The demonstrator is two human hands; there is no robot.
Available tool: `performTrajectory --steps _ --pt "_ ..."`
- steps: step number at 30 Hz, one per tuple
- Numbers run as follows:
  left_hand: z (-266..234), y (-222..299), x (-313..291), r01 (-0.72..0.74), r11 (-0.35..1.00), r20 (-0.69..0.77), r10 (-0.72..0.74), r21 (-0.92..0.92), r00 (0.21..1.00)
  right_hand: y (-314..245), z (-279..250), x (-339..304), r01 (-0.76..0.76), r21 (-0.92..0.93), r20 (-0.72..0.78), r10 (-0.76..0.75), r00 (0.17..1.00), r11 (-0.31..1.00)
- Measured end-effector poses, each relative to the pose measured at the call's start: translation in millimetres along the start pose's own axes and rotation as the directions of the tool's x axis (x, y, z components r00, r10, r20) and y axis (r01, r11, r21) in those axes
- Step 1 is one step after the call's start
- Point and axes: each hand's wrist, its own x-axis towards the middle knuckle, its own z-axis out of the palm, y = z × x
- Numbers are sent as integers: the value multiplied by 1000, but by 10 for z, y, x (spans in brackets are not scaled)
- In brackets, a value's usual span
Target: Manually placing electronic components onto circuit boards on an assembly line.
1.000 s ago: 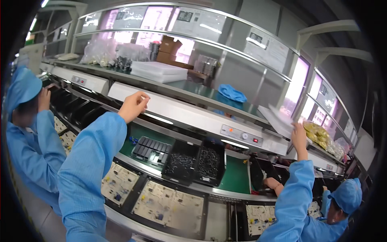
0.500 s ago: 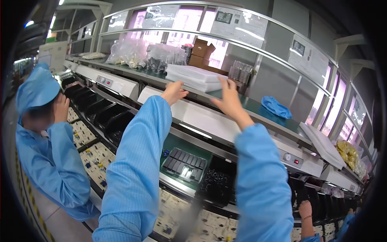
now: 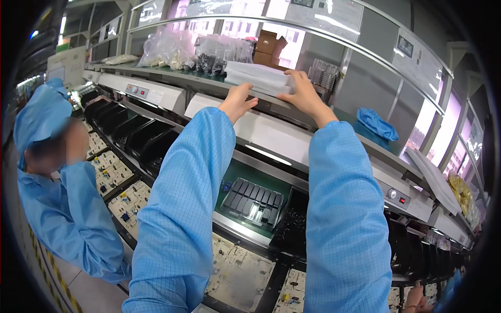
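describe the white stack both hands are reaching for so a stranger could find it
Look along the upper shelf above the workbench. Where the left hand and right hand meet lies the white stack: flat, pale trays, unlike the crumpled clear bags leftward.
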Motion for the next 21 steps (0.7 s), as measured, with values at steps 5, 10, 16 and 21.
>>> performTrajectory --steps 5,10,16,21 --pt "-177 -8 43 -138 109 32 664 984 747 -42 -52 17 114 -127 93 -103 990 985" --pt "-488 327 234 -93 -6 84 492 996 867 -226 -2 195 114 -361 193 -45 980 926" --pt "-401 73 463 -196 144 79 575 970 814 -147 200 115 39 -425 -1 -43 999 904" --pt "218 -93 147 -43 966 -473 162 253 866 -146 69 41 37 -409 -65 -69 995 912"
